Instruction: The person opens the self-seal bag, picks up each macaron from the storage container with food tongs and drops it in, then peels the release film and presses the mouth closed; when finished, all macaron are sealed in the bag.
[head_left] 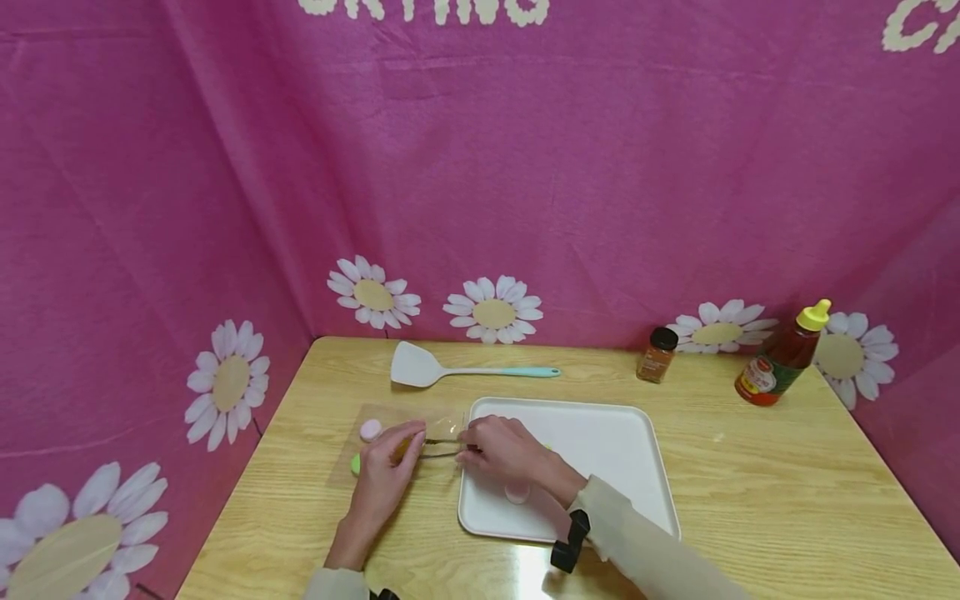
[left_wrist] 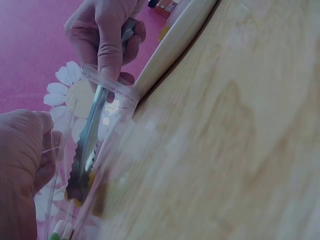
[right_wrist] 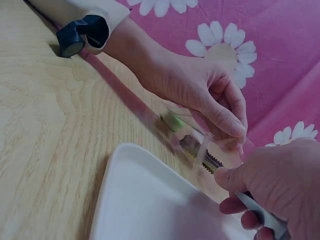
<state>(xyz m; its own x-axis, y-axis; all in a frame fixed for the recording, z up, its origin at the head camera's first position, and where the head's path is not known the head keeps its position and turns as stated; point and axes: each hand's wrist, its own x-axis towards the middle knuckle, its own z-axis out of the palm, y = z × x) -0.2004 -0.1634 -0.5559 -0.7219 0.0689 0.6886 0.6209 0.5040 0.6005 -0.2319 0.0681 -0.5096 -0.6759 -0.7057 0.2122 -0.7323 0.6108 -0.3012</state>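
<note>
A clear plastic bag [head_left: 392, 412] lies left of the white tray [head_left: 600, 433], its mouth toward the tray. My left hand [head_left: 384, 477] pinches the bag's edge near the mouth between thumb and fingers. My right hand [head_left: 510, 450] grips metal tongs [left_wrist: 91, 132] over the tray's left edge. Their serrated ends reach inside the bag, around a yellow-brown piece [left_wrist: 100, 197] partly hidden by the plastic. Also in the bag are a pale pink round piece [head_left: 371, 430] and a green piece [head_left: 356, 464].
Under my right forearm, a pinkish round piece [head_left: 517, 493] lies on the tray. Behind the bag rests a white spatula [head_left: 418, 367] with a turquoise handle. A black-capped spice jar [head_left: 656, 358] and a red sauce bottle [head_left: 780, 360] stand at the back right.
</note>
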